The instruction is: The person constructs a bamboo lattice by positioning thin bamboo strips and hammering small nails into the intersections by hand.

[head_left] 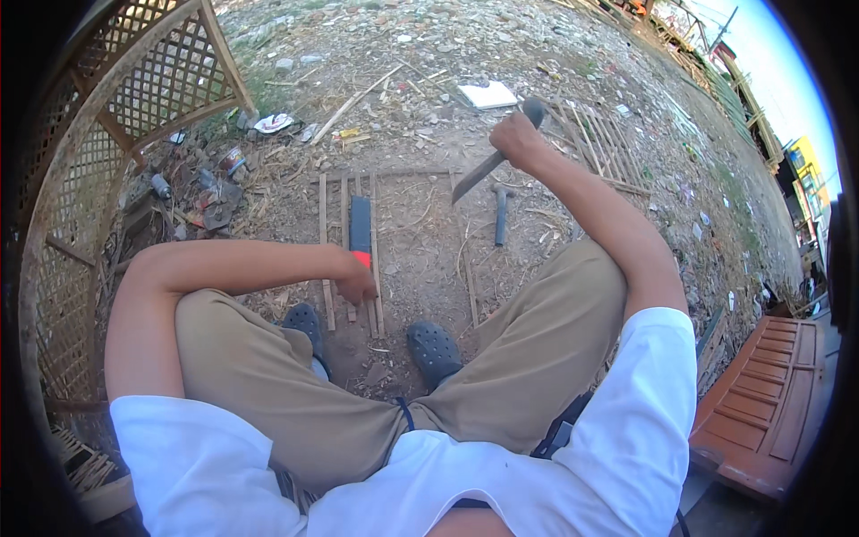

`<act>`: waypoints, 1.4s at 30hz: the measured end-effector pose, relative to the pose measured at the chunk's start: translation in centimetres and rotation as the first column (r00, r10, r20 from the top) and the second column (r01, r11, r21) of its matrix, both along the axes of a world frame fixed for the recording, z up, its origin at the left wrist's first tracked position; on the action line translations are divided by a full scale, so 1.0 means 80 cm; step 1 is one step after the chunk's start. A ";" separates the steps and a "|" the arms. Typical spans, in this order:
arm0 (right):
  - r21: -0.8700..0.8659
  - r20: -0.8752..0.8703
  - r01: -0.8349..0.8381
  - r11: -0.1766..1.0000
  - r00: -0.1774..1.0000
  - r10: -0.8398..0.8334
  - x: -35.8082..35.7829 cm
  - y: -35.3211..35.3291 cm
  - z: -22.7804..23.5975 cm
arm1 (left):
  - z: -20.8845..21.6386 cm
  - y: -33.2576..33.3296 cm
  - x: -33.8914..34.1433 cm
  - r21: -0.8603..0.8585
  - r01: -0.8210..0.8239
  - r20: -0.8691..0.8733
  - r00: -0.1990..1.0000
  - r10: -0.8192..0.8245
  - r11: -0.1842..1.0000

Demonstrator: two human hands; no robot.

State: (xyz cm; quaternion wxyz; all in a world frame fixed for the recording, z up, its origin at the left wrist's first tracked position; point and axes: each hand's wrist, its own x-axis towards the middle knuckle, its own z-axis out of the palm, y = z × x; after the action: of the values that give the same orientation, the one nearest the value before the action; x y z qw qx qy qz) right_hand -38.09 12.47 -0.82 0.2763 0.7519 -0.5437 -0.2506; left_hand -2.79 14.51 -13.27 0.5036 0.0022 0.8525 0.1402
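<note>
My right hand (516, 140), raised in front, is closed round the dark handle of a large knife (480, 175). Its blade slants down to the left, with the rounded handle end showing above my fist. Lower and to the left, my left hand (357, 281) reaches down with bent fingers at a thin wooden slat (376, 228); the fingertips are partly hidden. Beside that hand lies a long dark flat piece with a red end (360, 224), among the slats. Another slat (326, 242) lies to its left. A hammer (500, 217) rests on the ground below the knife.
My shoes (434, 351) stand close to the slats. A wooden lattice panel (174, 76) rises at left, near litter and a can (233, 161). Ahead are a white flat object (489, 95) and a slatted wooden frame (601, 143). A reddish-brown wooden panel (761, 394) lies at right.
</note>
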 end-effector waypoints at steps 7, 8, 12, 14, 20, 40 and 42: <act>-0.245 0.462 0.214 0.945 0.883 -0.080 -0.023 0.009 0.038 | 0.024 -0.001 -0.028 -0.065 0.016 -0.092 0.996 -0.022 0.998; -0.274 0.705 0.381 0.883 0.704 -0.085 -0.011 -0.003 0.047 | 0.029 -0.001 -0.023 -0.042 -0.026 -0.086 0.996 0.022 0.999; -0.009 0.977 0.494 0.869 0.190 -0.098 -0.014 -0.028 0.063 | -0.005 -0.011 -0.016 0.009 0.045 -0.053 0.998 -0.044 0.999; 0.214 0.947 0.338 0.917 -0.302 -0.110 -0.019 -0.025 0.040 | -0.008 -0.008 -0.025 0.001 0.059 -0.033 0.998 -0.059 0.998; 0.367 0.872 0.572 0.734 0.062 -0.485 -0.001 -0.001 0.010 | -0.004 -0.026 -0.007 -0.024 0.020 -0.037 0.999 -0.021 0.999; 0.415 -0.044 -0.069 0.907 -0.997 -0.056 0.025 -0.051 0.027 | -0.019 -0.016 0.000 -0.023 -0.010 -0.058 0.998 0.009 1.000; 0.573 -0.167 -0.071 0.817 -0.985 0.032 0.022 -0.051 0.012 | -0.019 -0.019 0.002 -0.058 -0.027 0.002 1.000 0.027 0.998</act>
State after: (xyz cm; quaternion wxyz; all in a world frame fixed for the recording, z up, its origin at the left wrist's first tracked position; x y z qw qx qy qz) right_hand -36.36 8.40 0.11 0.6231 -0.0126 0.4413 -0.6457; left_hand -2.66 12.96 -14.81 0.5025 -0.0240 0.8555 0.1223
